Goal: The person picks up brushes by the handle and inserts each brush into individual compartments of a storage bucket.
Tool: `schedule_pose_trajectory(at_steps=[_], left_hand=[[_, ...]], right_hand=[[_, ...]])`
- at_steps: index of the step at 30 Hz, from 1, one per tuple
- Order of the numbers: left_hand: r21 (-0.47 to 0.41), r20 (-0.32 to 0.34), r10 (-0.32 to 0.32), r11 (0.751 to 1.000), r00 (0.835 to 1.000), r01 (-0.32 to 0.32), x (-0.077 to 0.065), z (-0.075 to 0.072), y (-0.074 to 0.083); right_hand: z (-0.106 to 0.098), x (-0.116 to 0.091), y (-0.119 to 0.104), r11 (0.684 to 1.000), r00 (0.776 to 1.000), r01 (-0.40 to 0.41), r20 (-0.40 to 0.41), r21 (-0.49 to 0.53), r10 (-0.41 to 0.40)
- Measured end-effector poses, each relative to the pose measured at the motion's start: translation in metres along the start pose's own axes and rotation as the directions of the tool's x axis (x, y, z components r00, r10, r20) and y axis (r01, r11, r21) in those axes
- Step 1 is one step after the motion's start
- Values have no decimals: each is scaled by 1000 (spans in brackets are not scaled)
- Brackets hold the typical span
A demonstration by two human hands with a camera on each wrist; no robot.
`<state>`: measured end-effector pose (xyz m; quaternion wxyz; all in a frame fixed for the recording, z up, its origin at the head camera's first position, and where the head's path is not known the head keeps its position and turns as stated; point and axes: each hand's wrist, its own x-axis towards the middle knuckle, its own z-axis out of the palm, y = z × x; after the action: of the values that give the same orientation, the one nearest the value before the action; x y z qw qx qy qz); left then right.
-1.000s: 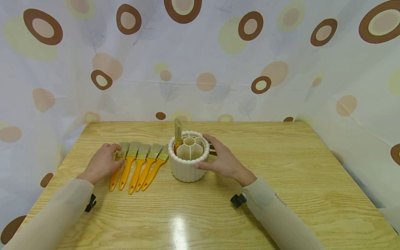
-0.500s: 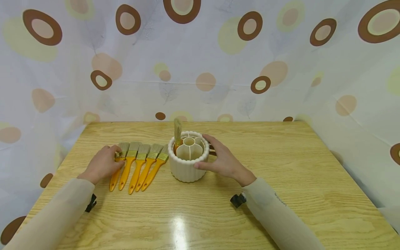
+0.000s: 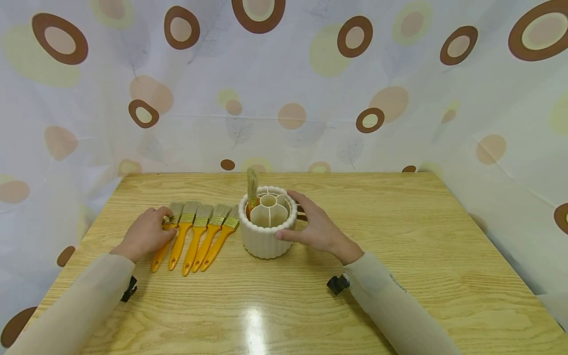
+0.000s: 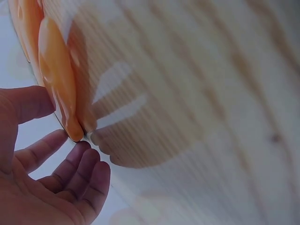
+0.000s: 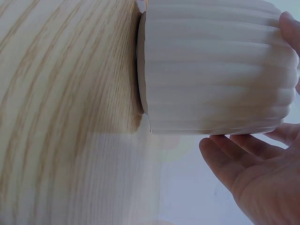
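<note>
My left hand (image 3: 144, 231) pinches the leftmost paintbrush (image 3: 160, 254) near its metal band, thumb and fingertips on either side. In the left wrist view the thumb touches an orange handle (image 4: 57, 65), and the other fingers curl beneath it. Several more paintbrushes (image 3: 192, 251) with yellow-orange handles lie fanned beside it, bristles away from me. My right hand (image 3: 317, 227) holds the white fluted brush holder (image 3: 266, 244) by its right side, thumb on the front of the rim and fingers behind. One paintbrush (image 3: 252, 183) stands bristles up in a left compartment of the holder.
The wooden table (image 3: 390, 231) runs back to a patterned curtain (image 3: 284, 88) with brown and yellow spots, which also hangs at both sides. The holder has petal-shaped compartments around a round central tube (image 3: 268, 200). A black wrist-camera mount (image 3: 338, 284) sits under the right sleeve.
The handle end of the leftmost paintbrush has swung slightly left as the left hand's fingers closed on it. My right hand and the holder have stayed in place.
</note>
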<state>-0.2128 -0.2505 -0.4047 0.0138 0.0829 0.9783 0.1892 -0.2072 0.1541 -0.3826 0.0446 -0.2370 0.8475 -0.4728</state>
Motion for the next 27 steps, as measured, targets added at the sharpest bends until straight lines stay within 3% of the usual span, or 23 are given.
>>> schedule_pose_trajectory(at_steps=[14, 27], left_hand=[[9, -5, 3, 1000, 1000, -3, 1, 0, -6], [-4, -17, -3, 1000, 1000, 3, 1, -2, -2]], right_hand=[[0, 0, 0, 1000, 1000, 7, 1, 11, -7], [0, 0, 0, 1000, 1000, 4, 4, 6, -4]])
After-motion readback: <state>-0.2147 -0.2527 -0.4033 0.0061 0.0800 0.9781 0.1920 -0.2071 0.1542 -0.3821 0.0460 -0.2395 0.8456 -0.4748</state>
